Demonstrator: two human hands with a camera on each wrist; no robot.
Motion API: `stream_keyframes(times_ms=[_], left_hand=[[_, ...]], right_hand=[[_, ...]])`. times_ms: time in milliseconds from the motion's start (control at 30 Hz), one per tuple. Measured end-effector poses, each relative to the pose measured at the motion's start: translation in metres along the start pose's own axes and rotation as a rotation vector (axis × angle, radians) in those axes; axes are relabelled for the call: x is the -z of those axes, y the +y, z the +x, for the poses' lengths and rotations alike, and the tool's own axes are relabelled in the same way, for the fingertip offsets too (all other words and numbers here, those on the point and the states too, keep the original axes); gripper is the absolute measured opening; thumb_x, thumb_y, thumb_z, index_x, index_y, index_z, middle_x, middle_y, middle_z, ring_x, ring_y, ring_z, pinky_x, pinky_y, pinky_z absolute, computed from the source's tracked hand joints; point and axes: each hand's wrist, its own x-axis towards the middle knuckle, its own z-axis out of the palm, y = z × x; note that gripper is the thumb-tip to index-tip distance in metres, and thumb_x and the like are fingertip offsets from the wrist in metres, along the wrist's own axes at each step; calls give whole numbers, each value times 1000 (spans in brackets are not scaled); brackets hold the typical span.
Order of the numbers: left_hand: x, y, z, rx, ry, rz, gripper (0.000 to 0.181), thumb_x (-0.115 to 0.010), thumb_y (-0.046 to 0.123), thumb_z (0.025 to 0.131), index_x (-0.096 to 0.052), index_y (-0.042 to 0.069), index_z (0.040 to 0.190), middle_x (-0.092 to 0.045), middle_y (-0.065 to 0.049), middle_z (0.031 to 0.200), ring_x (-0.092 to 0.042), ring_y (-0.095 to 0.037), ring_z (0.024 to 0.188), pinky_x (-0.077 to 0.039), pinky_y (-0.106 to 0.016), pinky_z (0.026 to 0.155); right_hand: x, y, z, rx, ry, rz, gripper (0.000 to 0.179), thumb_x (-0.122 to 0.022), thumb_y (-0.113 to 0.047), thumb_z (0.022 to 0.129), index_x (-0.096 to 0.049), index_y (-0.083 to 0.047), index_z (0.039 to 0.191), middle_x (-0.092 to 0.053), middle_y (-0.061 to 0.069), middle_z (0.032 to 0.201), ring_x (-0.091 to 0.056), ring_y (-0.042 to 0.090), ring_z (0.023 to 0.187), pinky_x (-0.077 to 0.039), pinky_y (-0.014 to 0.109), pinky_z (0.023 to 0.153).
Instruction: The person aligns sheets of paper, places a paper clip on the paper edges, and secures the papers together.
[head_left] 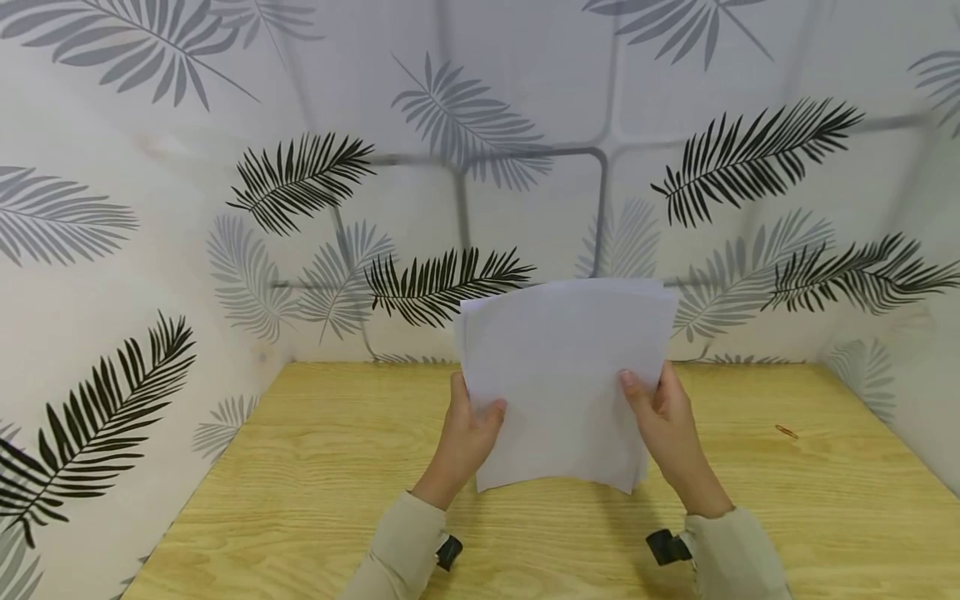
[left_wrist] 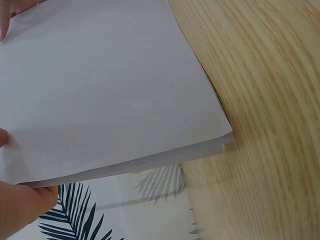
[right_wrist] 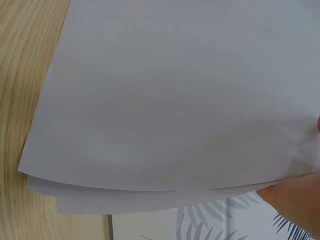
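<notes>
A stack of white paper sheets (head_left: 562, 392) is held up above the wooden table in the head view, bowed slightly, its sheets not quite aligned at the edges. My left hand (head_left: 468, 433) grips its left edge, thumb on the front face and fingers behind. On the opposite edge my right hand (head_left: 667, 425) pinches the stack the same way. In the left wrist view the paper (left_wrist: 115, 85) fills much of the picture. Staggered layers show along the lower edge of the paper (right_wrist: 165, 125) in the right wrist view. The fingers behind the sheets are mostly hidden.
An orange-red paper clip (head_left: 786, 432) lies on the wooden table (head_left: 337, 450), to the right of my right hand. White leaf-patterned sheeting (head_left: 510, 217) rises behind the table and along both sides. Dark bands (head_left: 449, 552) sit at both wrists.
</notes>
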Motion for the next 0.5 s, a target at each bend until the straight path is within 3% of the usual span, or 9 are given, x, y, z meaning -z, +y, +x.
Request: stream_keyframes(times_ms=[333,500], left_hand=[[-2,3,0,9,16,12,59,-65,21,92,-27,8,135,-44,-20,129,-48,-37,117,-42,-55,91],[-3,7,3,40,41,10,59,-69,24,90,-30,10,132,-45,-18,130,-49,-36,116,-44,-55,89]], right_hand=[[5,4,2,-78,-49,-1,38,-53,-17,100,-37,-7,133,-49,6,121,-55,10,105,-47,22,81],[7,10,2,-104,-87,10,40,-54,-21,100,-36,-10,135,-50,9,123,-58,11,103,-50,28,80]])
